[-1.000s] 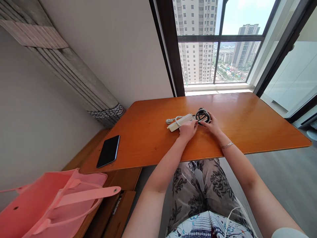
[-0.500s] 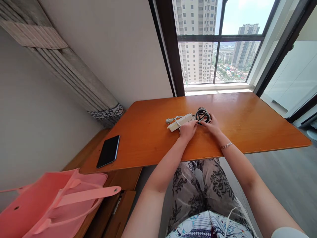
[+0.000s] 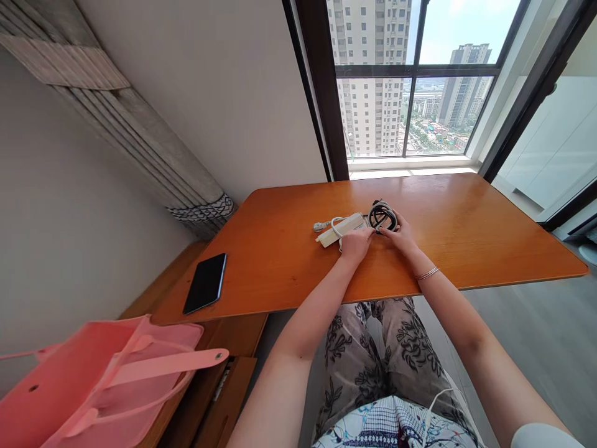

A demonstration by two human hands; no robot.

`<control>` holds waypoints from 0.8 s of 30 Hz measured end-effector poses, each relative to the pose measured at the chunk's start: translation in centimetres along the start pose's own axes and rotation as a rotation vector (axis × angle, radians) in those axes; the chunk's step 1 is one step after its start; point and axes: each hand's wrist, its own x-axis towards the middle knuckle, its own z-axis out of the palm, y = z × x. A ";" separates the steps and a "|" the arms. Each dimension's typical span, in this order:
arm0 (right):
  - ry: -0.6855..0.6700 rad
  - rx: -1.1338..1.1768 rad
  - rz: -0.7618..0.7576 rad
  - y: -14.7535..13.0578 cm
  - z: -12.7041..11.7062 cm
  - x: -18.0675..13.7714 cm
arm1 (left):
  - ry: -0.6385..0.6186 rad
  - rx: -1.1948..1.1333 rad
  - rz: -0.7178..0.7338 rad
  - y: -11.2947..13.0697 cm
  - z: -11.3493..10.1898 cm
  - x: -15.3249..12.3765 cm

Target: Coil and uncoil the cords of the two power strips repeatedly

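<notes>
A bundle of black and grey cable point(image 3: 382, 215), wound into a coil, rests at the middle of the wooden table. My right hand point(image 3: 401, 234) is closed on the coil's right and lower edge, thumb towards the left. At the coil's lower left, my left hand point(image 3: 357, 244) has its fingers pinched together on the cable; the exact strand is hidden. A white power strip point(image 3: 336, 231) lies just beyond my left hand, partly covered by it. Its white cord loops over the strip, and a plug point(image 3: 319, 226) lies at the left end.
A black tablet point(image 3: 205, 283) lies at the left of the wooden table point(image 3: 270, 249). An open pink bag point(image 3: 140, 373) stands below that corner. A window point(image 3: 415, 118) is behind the table, and a gathered curtain point(image 3: 140, 137) hangs at the left.
Both hands stay nearly in place at the coil, with only slight finger movement. The whole view has shifted a few pixels.
</notes>
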 end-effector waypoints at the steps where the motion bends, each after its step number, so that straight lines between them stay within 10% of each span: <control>1: 0.017 -0.005 0.008 -0.2 0.0 0.0 | 0.003 -0.001 -0.002 0.0 0.0 0.0; 24: -0.002 -0.011 0.007 0.0 -0.4 0.6 | -0.023 0.087 0.089 0.9 0.5 0.9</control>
